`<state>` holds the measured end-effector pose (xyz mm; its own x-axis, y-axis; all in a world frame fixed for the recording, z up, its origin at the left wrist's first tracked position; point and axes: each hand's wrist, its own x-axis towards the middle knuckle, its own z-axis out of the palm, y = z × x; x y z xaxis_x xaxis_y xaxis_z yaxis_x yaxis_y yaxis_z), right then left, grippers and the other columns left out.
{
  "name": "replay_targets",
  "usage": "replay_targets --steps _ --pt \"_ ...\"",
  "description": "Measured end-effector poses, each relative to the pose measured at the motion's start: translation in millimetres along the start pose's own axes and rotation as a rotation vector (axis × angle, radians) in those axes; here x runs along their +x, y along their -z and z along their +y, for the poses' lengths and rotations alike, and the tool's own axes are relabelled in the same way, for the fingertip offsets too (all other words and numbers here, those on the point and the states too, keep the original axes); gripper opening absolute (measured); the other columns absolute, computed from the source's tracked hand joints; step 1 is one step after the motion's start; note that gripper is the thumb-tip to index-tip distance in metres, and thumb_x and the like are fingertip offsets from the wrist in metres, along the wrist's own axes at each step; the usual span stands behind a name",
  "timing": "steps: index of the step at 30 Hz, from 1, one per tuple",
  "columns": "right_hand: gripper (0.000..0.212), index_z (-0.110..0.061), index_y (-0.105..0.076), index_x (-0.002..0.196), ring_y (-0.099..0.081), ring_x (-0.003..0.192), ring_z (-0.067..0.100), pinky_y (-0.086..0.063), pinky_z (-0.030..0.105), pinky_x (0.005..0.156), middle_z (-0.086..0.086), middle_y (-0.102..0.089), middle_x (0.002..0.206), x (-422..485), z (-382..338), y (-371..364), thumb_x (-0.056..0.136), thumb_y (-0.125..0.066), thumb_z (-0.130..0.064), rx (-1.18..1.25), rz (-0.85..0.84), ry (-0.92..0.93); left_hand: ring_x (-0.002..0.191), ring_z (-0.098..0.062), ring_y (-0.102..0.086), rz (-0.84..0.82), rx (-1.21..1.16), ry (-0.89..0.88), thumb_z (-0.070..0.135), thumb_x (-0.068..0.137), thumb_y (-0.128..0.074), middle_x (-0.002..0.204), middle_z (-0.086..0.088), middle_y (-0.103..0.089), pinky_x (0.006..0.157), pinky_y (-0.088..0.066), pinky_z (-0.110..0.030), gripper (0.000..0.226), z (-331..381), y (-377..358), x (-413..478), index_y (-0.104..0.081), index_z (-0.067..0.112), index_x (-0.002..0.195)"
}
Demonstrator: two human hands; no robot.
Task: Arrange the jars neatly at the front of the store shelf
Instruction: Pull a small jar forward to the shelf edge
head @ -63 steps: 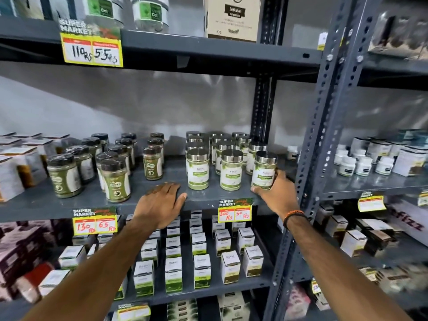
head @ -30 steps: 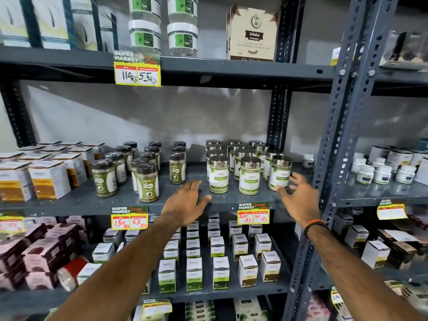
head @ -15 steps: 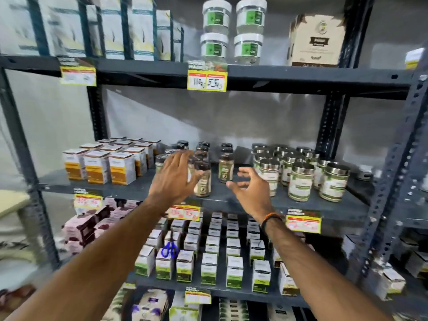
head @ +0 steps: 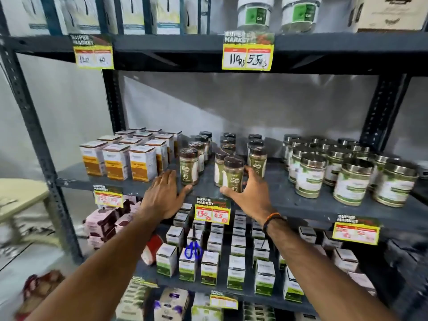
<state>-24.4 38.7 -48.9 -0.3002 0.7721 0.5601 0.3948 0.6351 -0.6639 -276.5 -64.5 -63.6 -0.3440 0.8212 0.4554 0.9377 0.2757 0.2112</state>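
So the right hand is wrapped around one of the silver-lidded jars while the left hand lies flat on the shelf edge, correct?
Not quite. In the head view the right hand is around a dark-lidded jar, not a silver-lidded one; the silver-lidded jars stand untouched further right. The left hand does lie flat on the shelf edge.

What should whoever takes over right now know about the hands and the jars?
Left hand: open, flat on the shelf edge, thumb by the front-left dark-lid jar.
Right hand: fingers wrapped around the front dark-lid jar, which stands on the shelf.
Done: steel-lid jars on the right stand in rows near the front.
Left: dark-lid jars are uneven, several set back; bring them forward in line.
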Motion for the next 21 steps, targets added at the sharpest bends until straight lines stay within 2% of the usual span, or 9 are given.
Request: replay_targets --steps 2,5,9,11,12,15,19,21 --pt "0.076 -0.021 -0.055 0.129 -0.068 0.095 0.009 -0.060 0.026 0.083 -0.008 -0.067 0.111 1.1 1.5 -4.0 0.068 -0.090 -0.050 0.020 0.011 -0.005 0.141 -0.036 -0.043 -0.008 0.016 0.010 0.080 0.093 -0.013 0.154 -0.021 -0.046 0.118 -0.034 -0.050 0.098 -2.0 -7.9 1.1 -0.039 0.004 0.151" --pt "0.075 -0.021 -0.058 0.128 -0.066 0.089 -0.003 -0.052 0.006 0.071 -0.013 -0.069 0.105 2.5 1.2 -2.2 0.067 -0.092 -0.048 0.025 0.017 -0.024 0.131 -0.033 -0.054 0.009 0.042 -0.016 0.076 0.096 -0.012 0.143 -0.017 -0.059 0.113 -0.038 -0.049 0.090 -3.1 -13.0 3.4 -0.051 0.008 0.141" --pt "0.074 -0.022 -0.060 0.125 -0.062 0.083 -0.011 -0.047 0.001 0.066 -0.018 -0.069 0.097 3.4 5.5 9.8 0.064 -0.092 -0.049 -0.013 0.066 -0.074 0.128 -0.033 -0.056 0.018 0.054 -0.034 0.072 0.099 -0.016 0.139 -0.016 -0.062 0.111 -0.039 -0.049 0.084 -5.1 -15.7 4.1 -0.055 0.008 0.137" --pt "0.071 -0.020 -0.061 0.123 -0.063 0.080 -0.011 -0.048 0.002 0.066 -0.021 -0.066 0.092 5.7 12.0 19.2 0.065 -0.093 -0.046 -0.033 0.102 -0.095 0.127 -0.033 -0.057 0.025 0.056 -0.038 0.072 0.098 -0.015 0.138 -0.016 -0.062 0.110 -0.040 -0.049 0.084 -6.1 -16.8 4.1 -0.056 0.008 0.136" --pt "0.071 -0.018 -0.061 0.123 -0.066 0.081 -0.005 -0.051 0.007 0.069 -0.018 -0.069 0.094 7.7 15.3 23.8 0.066 -0.094 -0.045 -0.052 0.116 -0.110 0.127 -0.033 -0.056 0.026 0.055 -0.038 0.073 0.098 -0.015 0.138 -0.016 -0.062 0.111 -0.039 -0.049 0.085 -6.5 -17.1 4.4 -0.056 0.008 0.136" --pt "0.073 -0.011 -0.059 0.125 -0.071 0.092 0.016 -0.059 0.030 0.083 0.002 -0.075 0.110 15.5 23.0 34.8 0.068 -0.094 -0.041 -0.127 0.132 -0.145 0.129 -0.032 -0.055 0.025 0.062 -0.034 0.074 0.098 -0.012 0.140 -0.016 -0.061 0.112 -0.038 -0.049 0.087 -7.3 -18.7 5.5 -0.054 0.009 0.138" --pt "0.084 -0.008 -0.058 0.130 -0.071 0.099 0.017 -0.058 0.032 0.087 0.000 -0.074 0.115 18.2 27.6 43.5 0.064 -0.096 -0.043 -0.148 0.065 -0.197 0.132 -0.032 -0.053 0.021 0.069 -0.030 0.075 0.097 -0.010 0.144 -0.015 -0.059 0.114 -0.036 -0.050 0.089 -8.3 -19.7 6.1 -0.052 0.009 0.141" --pt "0.071 -0.012 -0.064 0.121 -0.073 0.096 0.015 -0.058 0.029 0.083 -0.001 -0.076 0.110 17.5 31.2 44.2 0.065 -0.097 -0.038 -0.177 0.013 -0.211 0.132 -0.032 -0.053 0.016 0.070 -0.029 0.075 0.097 -0.009 0.144 -0.015 -0.059 0.114 -0.036 -0.050 0.090 -9.0 -19.7 6.4 -0.053 0.009 0.140"
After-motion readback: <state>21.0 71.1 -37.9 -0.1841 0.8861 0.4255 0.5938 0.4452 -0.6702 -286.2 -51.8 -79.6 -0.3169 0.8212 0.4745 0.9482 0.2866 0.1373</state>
